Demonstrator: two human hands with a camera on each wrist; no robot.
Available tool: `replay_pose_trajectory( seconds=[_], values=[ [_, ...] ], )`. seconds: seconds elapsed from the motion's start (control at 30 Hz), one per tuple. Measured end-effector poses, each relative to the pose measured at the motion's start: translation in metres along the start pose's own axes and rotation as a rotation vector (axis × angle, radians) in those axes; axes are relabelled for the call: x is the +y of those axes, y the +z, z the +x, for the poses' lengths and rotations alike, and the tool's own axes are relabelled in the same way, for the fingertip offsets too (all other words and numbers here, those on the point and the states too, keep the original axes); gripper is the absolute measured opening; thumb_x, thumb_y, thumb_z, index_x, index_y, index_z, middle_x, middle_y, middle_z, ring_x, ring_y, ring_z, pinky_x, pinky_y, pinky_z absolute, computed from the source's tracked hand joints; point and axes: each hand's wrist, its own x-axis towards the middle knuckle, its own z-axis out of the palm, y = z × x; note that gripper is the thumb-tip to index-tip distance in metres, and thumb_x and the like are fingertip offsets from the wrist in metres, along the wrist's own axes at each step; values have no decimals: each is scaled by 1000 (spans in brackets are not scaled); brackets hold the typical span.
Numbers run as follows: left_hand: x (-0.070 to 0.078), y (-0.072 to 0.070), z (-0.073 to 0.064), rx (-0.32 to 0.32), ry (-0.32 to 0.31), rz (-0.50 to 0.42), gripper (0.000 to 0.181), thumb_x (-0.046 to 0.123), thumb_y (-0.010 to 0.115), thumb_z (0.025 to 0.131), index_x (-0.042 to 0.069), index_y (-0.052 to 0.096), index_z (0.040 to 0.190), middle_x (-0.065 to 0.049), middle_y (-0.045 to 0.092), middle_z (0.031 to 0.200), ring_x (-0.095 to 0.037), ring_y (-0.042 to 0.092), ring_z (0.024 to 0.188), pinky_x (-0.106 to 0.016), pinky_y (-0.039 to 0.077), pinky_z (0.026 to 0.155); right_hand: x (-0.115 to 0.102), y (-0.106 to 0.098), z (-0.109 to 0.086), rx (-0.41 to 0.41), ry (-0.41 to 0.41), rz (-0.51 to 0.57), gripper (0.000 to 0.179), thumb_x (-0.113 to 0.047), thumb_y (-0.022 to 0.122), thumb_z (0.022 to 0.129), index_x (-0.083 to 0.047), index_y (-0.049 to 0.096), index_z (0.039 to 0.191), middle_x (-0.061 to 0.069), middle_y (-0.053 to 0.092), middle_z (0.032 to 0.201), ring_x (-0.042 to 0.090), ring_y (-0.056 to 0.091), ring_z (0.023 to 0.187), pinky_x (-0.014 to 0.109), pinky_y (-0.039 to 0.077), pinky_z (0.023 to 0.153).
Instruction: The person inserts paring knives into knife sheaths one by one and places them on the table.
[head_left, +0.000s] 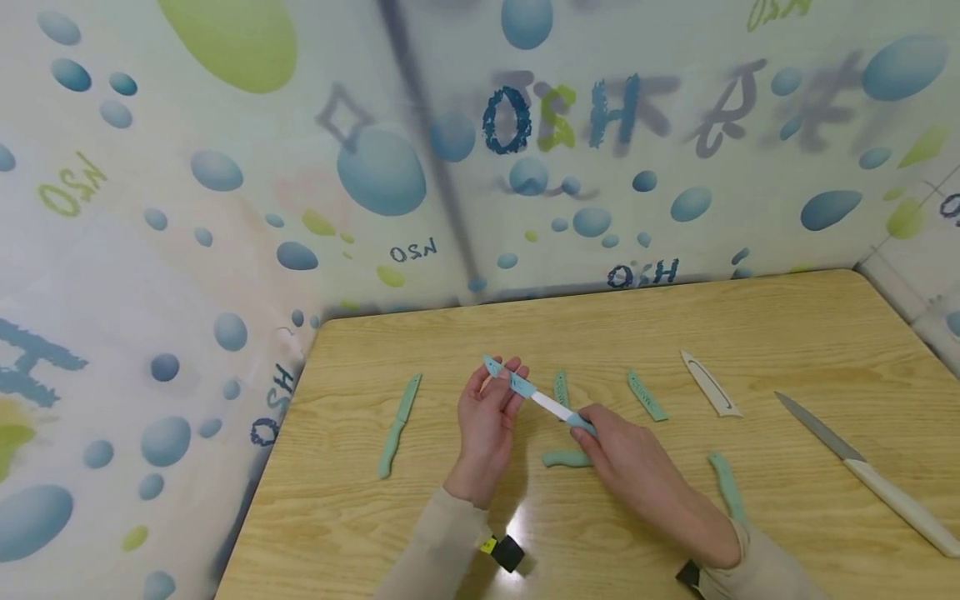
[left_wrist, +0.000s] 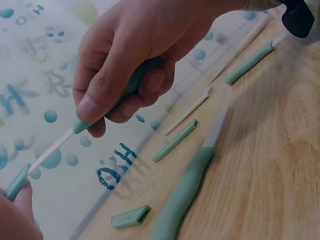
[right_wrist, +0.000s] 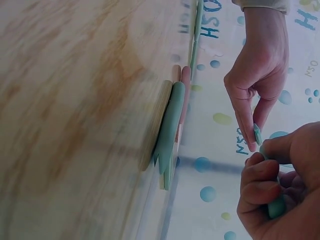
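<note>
In the head view my left hand [head_left: 482,429] pinches a small pale blue-green blade sheath [head_left: 522,385] between thumb and fingers. My right hand [head_left: 637,467] grips the handle of a paring knife [head_left: 553,406], whose pale blade runs toward the sheath. The blade's tip is inside the sheath's mouth, so part of it is hidden. From the left wrist view, a bare stretch of blade [left_wrist: 52,150] shows between handle and sheath [left_wrist: 18,182]. Below the right hand lies a green-handled knife [head_left: 564,458], its blade covered by that hand in the head view.
On the wooden table [head_left: 330,517] lie a green knife [head_left: 399,427] at left, two green sheaths [head_left: 561,388] [head_left: 647,396] and a white sheath [head_left: 709,385]. Further right are another green handle [head_left: 725,482] and a large white-handled knife [head_left: 892,498] with bare blade. A patterned wall stands behind.
</note>
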Motion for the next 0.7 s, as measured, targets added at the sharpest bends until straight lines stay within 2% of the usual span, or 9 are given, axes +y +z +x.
replay_pose_trajectory(
  seconds=[0.27,0.47,0.7],
  values=[
    [-6,3,-6,-41,25,36,32,-4,56,104,-11,50,134,-21,72,119,-23,75,103,-35,59,93,-3,1,3,6,-3,-28,11,-14,69,101,-7,66,110,-9,49,78,4,41,61,21,37,47],
    [-13,5,-11,-68,37,39,28,-3,58,103,-6,54,131,-25,71,120,-23,75,101,-33,60,91,-4,3,3,12,2,-40,12,-12,69,101,-5,65,110,-7,51,79,5,43,62,21,37,47],
    [-18,8,-16,-82,17,29,30,-3,57,103,-5,53,133,-22,71,120,-23,74,104,-32,60,92,-6,5,4,1,31,-27,15,-10,68,100,-2,64,112,-7,50,78,4,42,59,20,38,44]
  ],
)
